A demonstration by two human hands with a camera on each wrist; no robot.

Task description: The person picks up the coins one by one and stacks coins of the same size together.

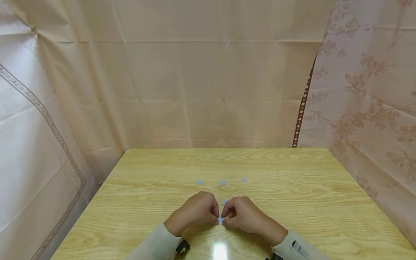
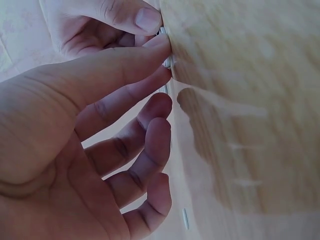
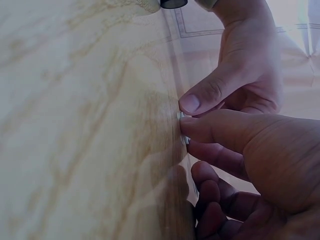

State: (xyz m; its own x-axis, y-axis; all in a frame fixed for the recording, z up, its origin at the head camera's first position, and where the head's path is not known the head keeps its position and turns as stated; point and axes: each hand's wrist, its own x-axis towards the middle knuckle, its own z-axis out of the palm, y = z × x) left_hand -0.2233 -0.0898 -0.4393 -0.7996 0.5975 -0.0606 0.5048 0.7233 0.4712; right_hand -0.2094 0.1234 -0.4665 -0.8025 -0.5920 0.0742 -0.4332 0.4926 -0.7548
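Observation:
Low over the near middle of the table, my left hand (image 1: 200,209) and right hand (image 1: 244,216) meet at a small pale disc (image 1: 221,220). Each hand pinches one side of it between thumb and forefinger. In the left wrist view a thin edge of the disc (image 2: 167,62) shows beside the left thumb, and the other left fingers fan out loosely bent. From the right wrist, the pale edge (image 3: 181,115) lies between the two thumbs, right at the tabletop. Just beyond the hands lies another pale disc (image 1: 225,202), partly covered by the right fingers.
Three more pale discs lie farther back in a loose row: a left one (image 1: 199,182), a middle one (image 1: 222,183) and a right one (image 1: 244,180). The wood-grain table (image 1: 146,173) is bordered by hanging cloth (image 1: 208,90) at its back and sides.

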